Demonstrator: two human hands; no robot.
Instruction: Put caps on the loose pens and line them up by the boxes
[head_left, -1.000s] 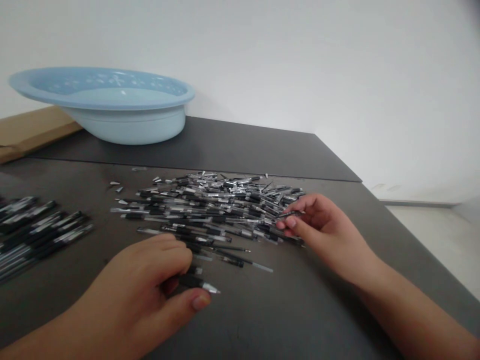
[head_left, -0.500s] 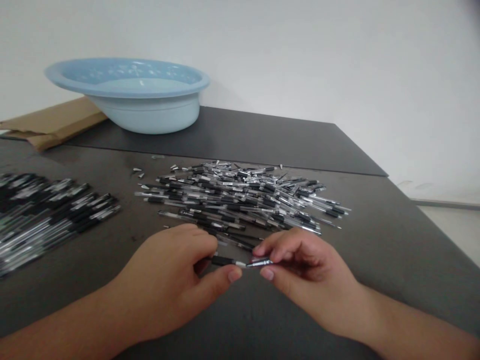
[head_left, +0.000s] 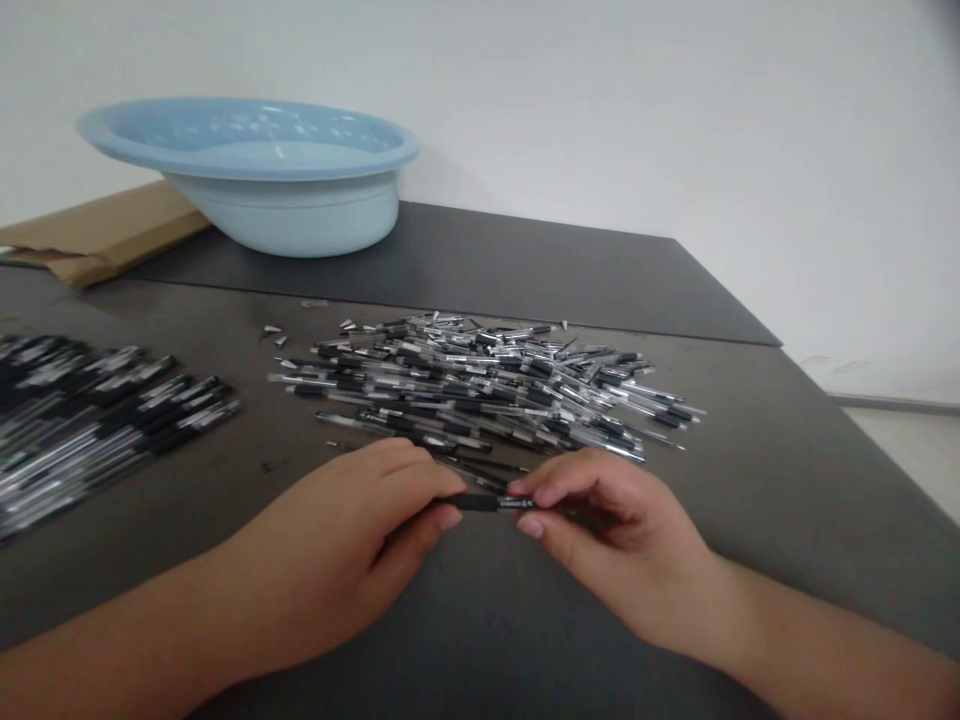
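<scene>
My left hand (head_left: 360, 540) and my right hand (head_left: 607, 540) meet just above the dark table (head_left: 787, 480), near its front. Both pinch the same black pen (head_left: 487, 502), one at each end, with fingers closed round it. The pen lies level between the thumbs and forefingers. Just behind the hands lies a loose heap of pens and pen parts (head_left: 487, 385), black and clear with silver tips.
A second batch of pens (head_left: 90, 420) lies in a row at the left. A light blue plastic basin (head_left: 262, 185) stands at the back left beside a piece of brown cardboard (head_left: 97, 235). A few small silver tips (head_left: 274, 333) are scattered near the heap. The table's right edge drops to the floor.
My right hand came from the heap's right side to meet my left hand. The two pen pieces, apart half a second ago, are now pushed together between both hands.
</scene>
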